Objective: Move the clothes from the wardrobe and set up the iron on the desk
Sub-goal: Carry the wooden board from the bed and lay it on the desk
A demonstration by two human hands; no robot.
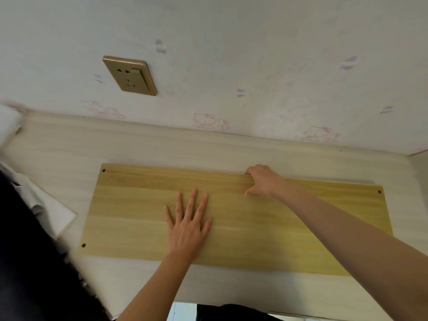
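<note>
A yellow-green wooden board (266, 230) with small holes at its corners lies flat on the pale desk (139, 149). My left hand (187, 225) rests flat on the board's middle, fingers spread. My right hand (264, 181) grips the board's far edge, fingers curled over it and thumb on top. A gold wall socket (130, 76) sits on the wall above the desk's left part. No iron is in view.
Dark cloth (30, 251) fills the lower left corner, with white fabric or paper (46, 205) lying on the desk beside it. Something white and blurred (7, 126) is at the far left edge. The wall has pink cartoon wallpaper.
</note>
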